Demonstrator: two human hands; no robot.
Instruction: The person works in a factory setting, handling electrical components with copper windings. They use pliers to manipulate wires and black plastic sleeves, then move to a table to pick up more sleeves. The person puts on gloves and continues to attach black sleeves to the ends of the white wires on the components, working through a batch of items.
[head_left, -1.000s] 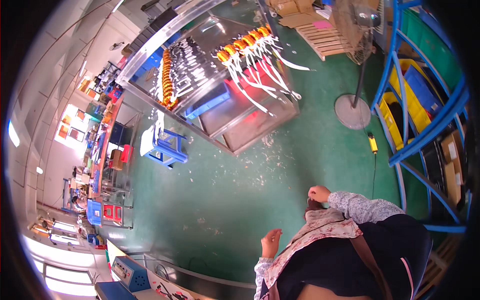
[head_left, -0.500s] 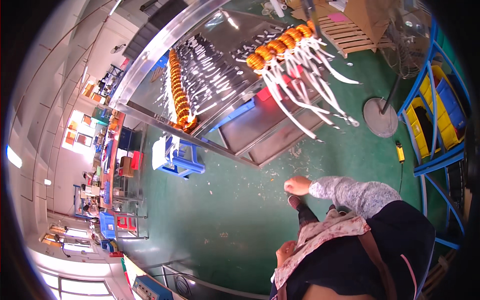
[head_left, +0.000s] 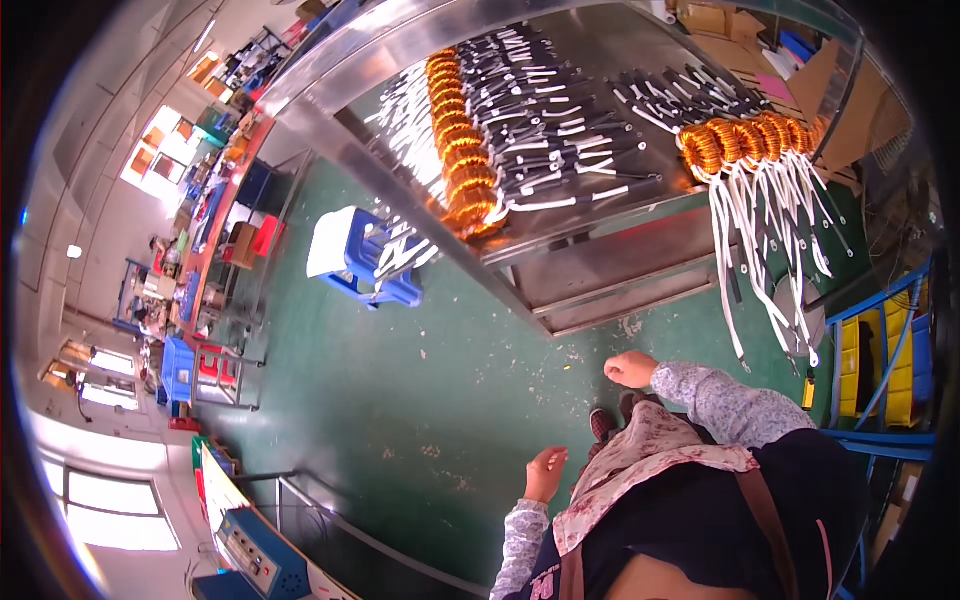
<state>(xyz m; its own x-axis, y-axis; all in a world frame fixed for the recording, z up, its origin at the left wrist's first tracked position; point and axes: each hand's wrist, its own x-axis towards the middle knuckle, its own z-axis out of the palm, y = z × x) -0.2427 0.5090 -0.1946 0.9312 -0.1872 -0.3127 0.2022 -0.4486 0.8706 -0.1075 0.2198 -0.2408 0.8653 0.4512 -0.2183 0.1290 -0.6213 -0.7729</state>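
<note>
Copper coils, left row: on the steel table, along its left side, set face to face.
Copper coils, right row: at the table's right end, white leads hanging over the near edge.
Right hand: in front of the table, apart from it; fingers loosely curled, palm turned from view; how tightly closed, and over what, cannot be told.
Left hand: farther from the table than the right; fingers half bent, slightly apart.
Partly hidden: blue stool, left of the table, behind dangling leads. Cut off by the frame: blue instrument box, well away from the table. Black-sleeved leads, between the table's rows: too tangled to count.
Surface: table of shiny metal.
Room: green floor under the table, speckled pale; long workbench beyond its left; yellow bins off its right; cardboard behind its right end.
</note>
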